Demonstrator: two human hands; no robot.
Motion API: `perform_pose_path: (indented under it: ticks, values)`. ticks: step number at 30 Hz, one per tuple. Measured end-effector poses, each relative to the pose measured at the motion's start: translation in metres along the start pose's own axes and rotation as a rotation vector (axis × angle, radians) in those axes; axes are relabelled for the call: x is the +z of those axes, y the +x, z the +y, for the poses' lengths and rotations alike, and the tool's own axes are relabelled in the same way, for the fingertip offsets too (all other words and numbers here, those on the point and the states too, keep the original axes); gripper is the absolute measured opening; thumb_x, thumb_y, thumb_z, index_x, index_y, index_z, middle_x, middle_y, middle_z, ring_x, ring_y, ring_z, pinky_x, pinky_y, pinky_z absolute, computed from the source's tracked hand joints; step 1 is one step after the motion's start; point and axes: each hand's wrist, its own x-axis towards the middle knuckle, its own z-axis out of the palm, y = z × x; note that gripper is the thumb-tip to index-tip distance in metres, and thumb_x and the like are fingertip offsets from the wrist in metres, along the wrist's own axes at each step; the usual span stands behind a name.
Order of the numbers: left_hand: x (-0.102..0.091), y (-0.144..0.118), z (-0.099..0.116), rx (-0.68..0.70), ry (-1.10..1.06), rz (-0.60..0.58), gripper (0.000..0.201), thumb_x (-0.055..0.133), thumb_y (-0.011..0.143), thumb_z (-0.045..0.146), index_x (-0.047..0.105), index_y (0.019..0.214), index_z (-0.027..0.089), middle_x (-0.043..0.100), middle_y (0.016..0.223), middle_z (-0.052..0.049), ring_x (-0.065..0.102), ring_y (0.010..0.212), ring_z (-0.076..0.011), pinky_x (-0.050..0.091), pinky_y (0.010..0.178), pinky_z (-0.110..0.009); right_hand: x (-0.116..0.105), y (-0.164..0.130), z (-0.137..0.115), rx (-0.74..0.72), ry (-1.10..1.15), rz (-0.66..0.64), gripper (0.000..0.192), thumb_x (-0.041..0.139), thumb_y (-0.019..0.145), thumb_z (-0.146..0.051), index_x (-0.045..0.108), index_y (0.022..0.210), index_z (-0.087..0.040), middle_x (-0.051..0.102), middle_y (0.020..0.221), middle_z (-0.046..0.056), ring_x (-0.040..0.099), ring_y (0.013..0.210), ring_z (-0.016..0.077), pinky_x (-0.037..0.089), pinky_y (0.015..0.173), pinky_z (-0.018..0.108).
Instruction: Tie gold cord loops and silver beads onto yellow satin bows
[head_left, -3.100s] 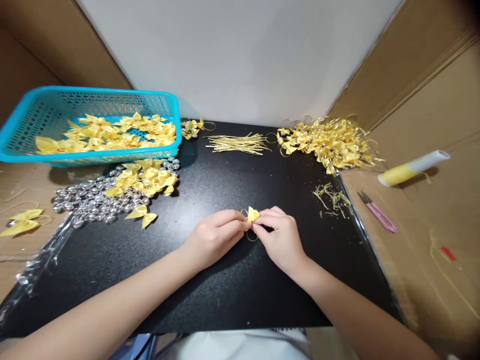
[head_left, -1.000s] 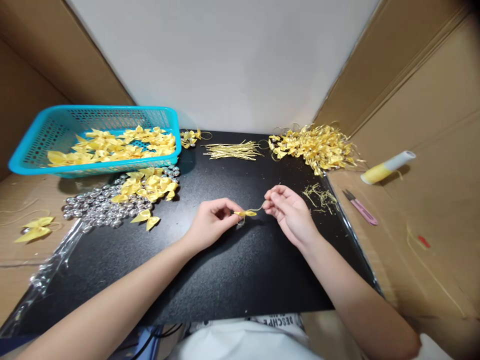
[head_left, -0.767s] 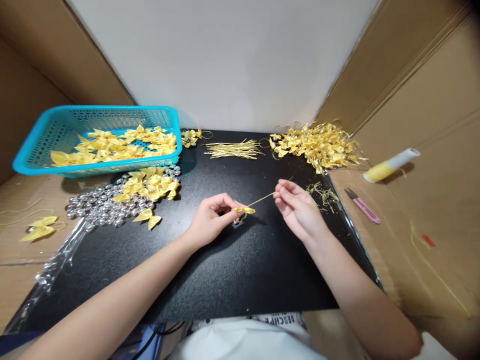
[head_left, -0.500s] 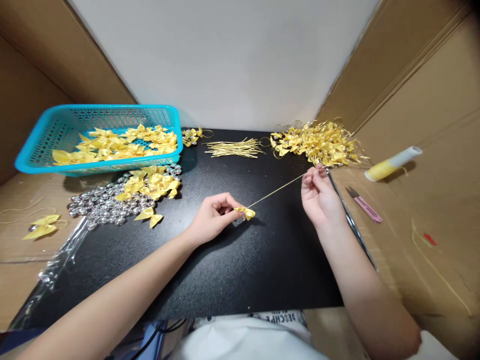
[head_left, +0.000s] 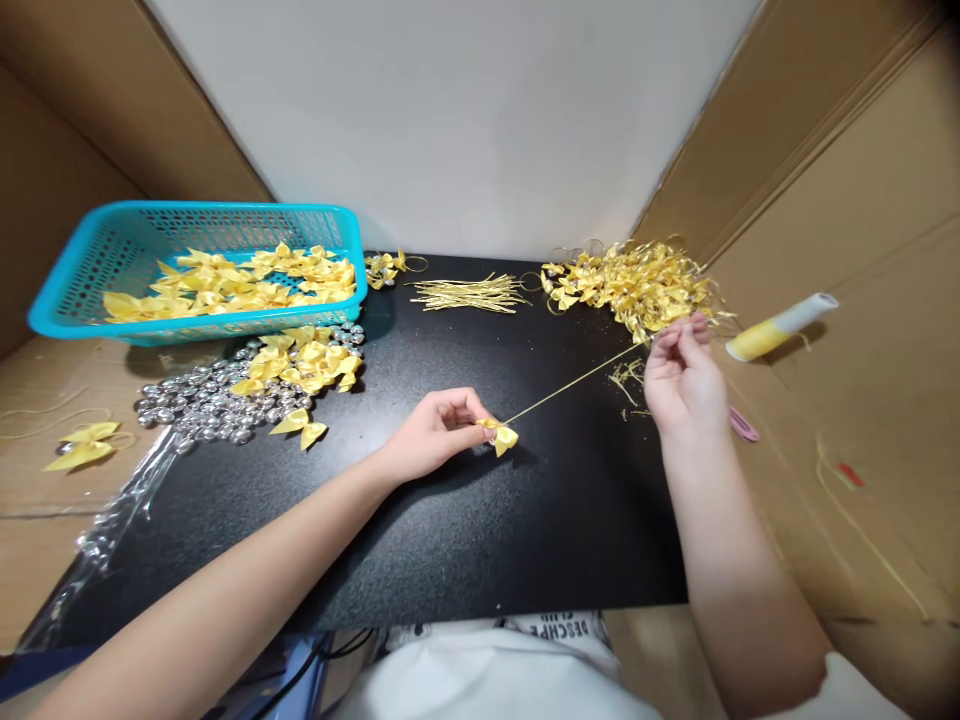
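Note:
My left hand [head_left: 435, 437] pinches a small yellow ribbon bow [head_left: 501, 436] just above the black mat [head_left: 465, 540]. A thin gold cord [head_left: 570, 384] runs taut from the bow up and to the right. My right hand [head_left: 684, 372] grips the far end of that cord, raised near the mat's right edge, below a heap of finished bows with gold loops [head_left: 637, 288].
A turquoise basket [head_left: 60, 290] of yellow bows stands at the back left, with loose bows [head_left: 300, 365] and silver bells [head_left: 199, 410] in front of it. Cut gold cords [head_left: 469, 293] lie at the back. Pink snips [head_left: 742, 425] and a white-and-yellow tube [head_left: 780, 326] rest on the cardboard at the right.
My hands were together on the bow. Since then my right hand has drawn the gold cord out up and to the right until it is taut, while my left hand has kept the bow in place.

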Motion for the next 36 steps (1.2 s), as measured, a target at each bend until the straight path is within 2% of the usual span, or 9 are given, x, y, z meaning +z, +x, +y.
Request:
perform_pose_path:
  ticks: [6, 11, 15, 19, 21, 26, 28, 32, 36]
  values:
    - [0.001, 0.0, -0.002, -0.073, -0.155, -0.009, 0.027, 0.078, 0.073, 0.026, 0.054, 0.073, 0.014, 0.076, 0.08, -0.005, 0.071, 0.069, -0.0128, 0.056, 0.063, -0.022, -0.003, 0.002, 0.006, 0.038, -0.019, 0.044, 0.029, 0.055, 0.088, 0.003, 0.062, 0.067, -0.016, 0.061, 0.068, -0.007, 0.062, 0.063, -0.0008, 0.053, 0.06, 0.004]
    - [0.003, 0.0, -0.003, -0.025, -0.104, -0.038, 0.025, 0.072, 0.079, 0.027, 0.051, 0.078, 0.015, 0.073, 0.072, -0.004, 0.068, 0.063, -0.0126, 0.052, 0.057, -0.021, -0.005, 0.004, 0.009, 0.012, -0.066, 0.095, 0.028, 0.056, 0.087, 0.004, 0.061, 0.067, -0.016, 0.06, 0.066, -0.007, 0.061, 0.061, -0.0005, 0.053, 0.058, 0.004]
    - [0.007, -0.003, -0.003, -0.016, -0.017, -0.076, 0.023, 0.068, 0.082, 0.028, 0.049, 0.077, 0.016, 0.071, 0.07, -0.002, 0.065, 0.062, -0.0108, 0.051, 0.06, -0.021, -0.004, 0.004, 0.011, 0.01, -0.098, 0.146, 0.037, 0.044, 0.091, 0.006, 0.06, 0.065, -0.015, 0.06, 0.065, -0.006, 0.062, 0.061, -0.0006, 0.053, 0.06, 0.004]
    - [0.01, -0.007, -0.005, -0.013, 0.108, -0.132, 0.017, 0.064, 0.086, 0.025, 0.052, 0.079, 0.015, 0.07, 0.077, -0.005, 0.065, 0.07, -0.0121, 0.05, 0.065, -0.024, -0.003, 0.004, 0.011, -0.01, -0.105, 0.148, 0.039, 0.042, 0.092, 0.006, 0.06, 0.065, -0.015, 0.06, 0.066, -0.005, 0.063, 0.062, -0.0003, 0.054, 0.062, 0.004]
    - [0.009, -0.007, -0.005, 0.014, 0.098, -0.124, 0.016, 0.062, 0.087, 0.024, 0.052, 0.079, 0.015, 0.071, 0.08, -0.005, 0.064, 0.071, -0.0119, 0.049, 0.066, -0.025, -0.004, 0.004, 0.01, -0.02, -0.109, 0.137, 0.038, 0.042, 0.092, 0.006, 0.06, 0.065, -0.015, 0.061, 0.067, -0.005, 0.063, 0.063, -0.0003, 0.054, 0.063, 0.004]
    - [0.007, -0.006, -0.005, 0.079, 0.059, -0.152, 0.013, 0.061, 0.088, 0.019, 0.052, 0.08, 0.014, 0.068, 0.116, -0.013, 0.065, 0.097, -0.016, 0.047, 0.084, -0.03, -0.007, 0.008, 0.009, -0.007, -0.12, 0.128, 0.035, 0.045, 0.091, 0.005, 0.059, 0.066, -0.016, 0.061, 0.068, -0.005, 0.063, 0.064, -0.0004, 0.055, 0.064, 0.003]
    - [0.007, -0.006, -0.005, 0.083, 0.063, -0.166, 0.012, 0.06, 0.089, 0.019, 0.053, 0.08, 0.014, 0.067, 0.12, -0.013, 0.064, 0.103, -0.0174, 0.046, 0.089, -0.032, -0.009, 0.009, 0.009, -0.004, -0.118, 0.135, 0.036, 0.044, 0.091, 0.005, 0.059, 0.066, -0.015, 0.06, 0.068, -0.006, 0.063, 0.063, -0.0006, 0.055, 0.064, 0.003]
    - [0.006, -0.006, -0.004, 0.066, 0.052, -0.171, 0.013, 0.06, 0.087, 0.017, 0.052, 0.079, 0.015, 0.072, 0.107, -0.011, 0.065, 0.093, -0.0153, 0.046, 0.081, -0.029, -0.012, 0.011, 0.01, -0.007, -0.119, 0.143, 0.035, 0.045, 0.091, 0.005, 0.058, 0.066, -0.015, 0.06, 0.068, -0.005, 0.063, 0.063, -0.0002, 0.055, 0.063, 0.003]
    - [0.006, -0.006, -0.003, 0.039, 0.045, -0.191, 0.013, 0.06, 0.087, 0.016, 0.051, 0.078, 0.015, 0.072, 0.097, -0.008, 0.063, 0.084, -0.0131, 0.044, 0.075, -0.027, -0.015, 0.013, 0.01, -0.019, -0.132, 0.133, 0.027, 0.055, 0.086, 0.004, 0.058, 0.068, -0.016, 0.059, 0.07, -0.006, 0.062, 0.065, 0.0001, 0.055, 0.064, 0.004]
